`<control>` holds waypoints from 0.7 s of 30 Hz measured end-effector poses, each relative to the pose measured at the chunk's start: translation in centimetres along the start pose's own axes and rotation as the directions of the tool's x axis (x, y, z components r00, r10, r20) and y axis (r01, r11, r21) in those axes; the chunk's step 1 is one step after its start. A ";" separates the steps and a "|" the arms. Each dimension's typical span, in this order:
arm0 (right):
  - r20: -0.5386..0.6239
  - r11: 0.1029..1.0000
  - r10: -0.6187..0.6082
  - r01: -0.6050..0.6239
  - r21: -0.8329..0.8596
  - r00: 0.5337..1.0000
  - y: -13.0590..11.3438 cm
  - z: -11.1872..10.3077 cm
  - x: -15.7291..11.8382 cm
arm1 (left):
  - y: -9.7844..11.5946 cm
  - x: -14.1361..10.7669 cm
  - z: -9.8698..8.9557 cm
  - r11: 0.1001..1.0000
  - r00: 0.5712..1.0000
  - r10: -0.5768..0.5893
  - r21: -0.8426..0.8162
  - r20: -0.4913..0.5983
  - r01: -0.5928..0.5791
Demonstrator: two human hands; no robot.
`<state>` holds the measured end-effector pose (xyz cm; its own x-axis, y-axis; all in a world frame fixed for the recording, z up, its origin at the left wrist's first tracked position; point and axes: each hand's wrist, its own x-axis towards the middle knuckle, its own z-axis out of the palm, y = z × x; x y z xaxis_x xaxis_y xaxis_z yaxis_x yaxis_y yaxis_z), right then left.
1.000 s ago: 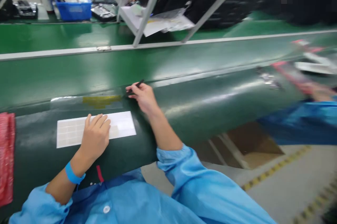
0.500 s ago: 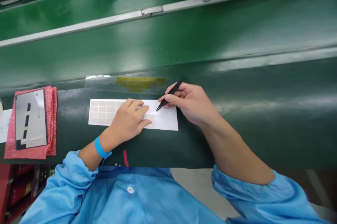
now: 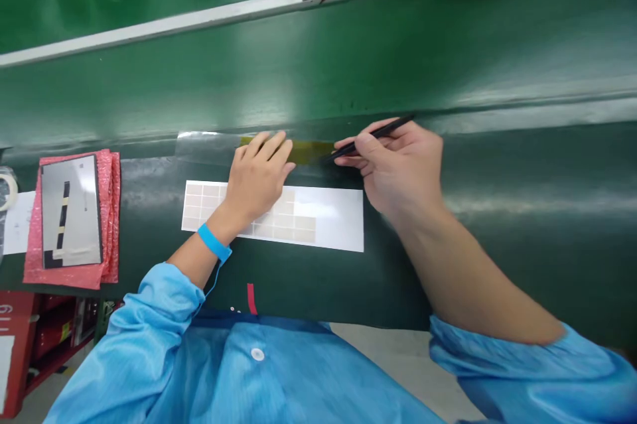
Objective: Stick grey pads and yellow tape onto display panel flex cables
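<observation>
My right hand [image 3: 398, 165] grips black tweezers [image 3: 385, 130], their tips at the right end of a yellow tape strip [image 3: 313, 151]. The strip lies on a clear plastic sheet [image 3: 209, 144]. My left hand [image 3: 261, 178] rests palm down with fingers stretched over the clear sheet and the left part of the yellow strip, hiding some of both. Under my left wrist and just nearer to me lies a white sheet [image 3: 339, 218] with rows of pale beige rectangular stickers [image 3: 283, 228]; its right part is bare white.
At the left, a flat grey display panel [image 3: 74, 212] lies on pink bubble bags [image 3: 110, 225]. A tape roll [image 3: 7, 190] sits beyond it. A red strip [image 3: 251, 298] is at the table's near edge. A metal rail [image 3: 199, 20] crosses the green surface behind.
Both hands have moved away from me, off the stickered white sheet to the yellow strip on the clear sheet. The tweezers stay in my right hand. The whole view has shifted slightly.
</observation>
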<state>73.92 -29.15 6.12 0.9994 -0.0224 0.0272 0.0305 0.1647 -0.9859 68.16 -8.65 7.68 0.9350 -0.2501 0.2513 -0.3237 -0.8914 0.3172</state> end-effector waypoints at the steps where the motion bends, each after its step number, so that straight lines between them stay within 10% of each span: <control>1: 0.015 1.000 -0.014 0.014 -0.008 1.000 0.1 0.5 0.4 | -0.3 0.3 0.2 1.000 1.000 -0.001 0.018 0.023 0.000; 21: 0.073 0.977 -0.078 0.091 -0.191 0.994 -0.3 1.0 0.8 | 0.2 0.2 -0.1 0.993 0.995 -0.090 -0.076 0.037 0.092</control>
<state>74.75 -28.27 6.57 0.9926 0.0369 0.1159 0.1170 -0.0296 -0.9927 68.27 -8.83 7.87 0.9650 -0.1828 0.1882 -0.2461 -0.8792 0.4079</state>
